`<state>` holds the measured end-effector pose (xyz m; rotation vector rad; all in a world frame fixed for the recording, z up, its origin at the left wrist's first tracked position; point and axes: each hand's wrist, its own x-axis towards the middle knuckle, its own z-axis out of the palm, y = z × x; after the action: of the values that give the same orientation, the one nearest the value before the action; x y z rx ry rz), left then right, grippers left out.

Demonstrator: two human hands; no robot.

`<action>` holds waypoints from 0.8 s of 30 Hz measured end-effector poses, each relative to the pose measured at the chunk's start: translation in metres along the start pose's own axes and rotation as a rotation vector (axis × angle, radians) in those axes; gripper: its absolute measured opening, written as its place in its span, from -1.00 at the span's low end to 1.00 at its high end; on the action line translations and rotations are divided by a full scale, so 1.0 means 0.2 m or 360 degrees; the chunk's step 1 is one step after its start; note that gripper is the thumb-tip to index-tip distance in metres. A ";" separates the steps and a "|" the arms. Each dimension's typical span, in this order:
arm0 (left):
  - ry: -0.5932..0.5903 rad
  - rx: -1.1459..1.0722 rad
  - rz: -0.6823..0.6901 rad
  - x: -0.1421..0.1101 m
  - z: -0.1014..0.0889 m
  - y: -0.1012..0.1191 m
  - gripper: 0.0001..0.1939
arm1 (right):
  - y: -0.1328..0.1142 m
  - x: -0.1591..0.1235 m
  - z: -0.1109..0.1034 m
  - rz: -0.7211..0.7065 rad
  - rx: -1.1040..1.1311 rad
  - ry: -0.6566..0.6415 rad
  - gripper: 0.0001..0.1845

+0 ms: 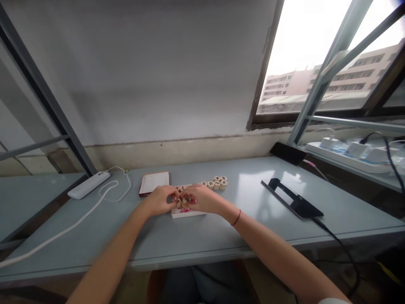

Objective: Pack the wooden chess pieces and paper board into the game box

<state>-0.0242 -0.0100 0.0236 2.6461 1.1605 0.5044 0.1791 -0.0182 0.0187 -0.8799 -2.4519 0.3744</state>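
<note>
Head view: left hand and right hand meet over white box on bench, fingers pinched on round game pieces. Few pieces boxed; cluster of loose pieces waits behind box.

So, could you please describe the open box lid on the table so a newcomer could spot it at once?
On the grey table below the window, look just behind the left hand. The lid lies flat there, a shallow red-edged tray with a pale inside, unlike the round wooden game pieces to its right.
</note>
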 end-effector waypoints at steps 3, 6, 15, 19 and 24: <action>-0.0056 -0.0003 -0.0059 -0.01 -0.01 -0.01 -0.91 | 0.03 0.00 0.02 -0.0123 -0.0068 -0.0027 -0.84; -0.0084 -0.0051 -0.0061 -0.01 -0.01 -0.01 -0.90 | 0.05 0.00 0.03 -0.0104 -0.0201 -0.0037 -0.89; -0.0110 -0.0001 -0.0055 -0.01 -0.01 0.01 -0.89 | 0.07 0.02 0.08 -0.0142 -0.0397 0.0019 -0.93; -0.0115 0.0013 -0.0020 -0.01 -0.01 0.03 -0.84 | 0.06 0.02 0.10 -0.0112 -0.0358 0.0030 -0.91; -0.0060 0.0105 0.0011 0.00 0.02 0.02 -0.75 | 0.06 0.01 0.01 -0.0089 -0.0236 0.0107 -0.88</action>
<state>-0.0200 -0.0118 0.0217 2.7036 1.1773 0.4230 0.1830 -0.0076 0.0131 -0.8675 -2.4601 0.1423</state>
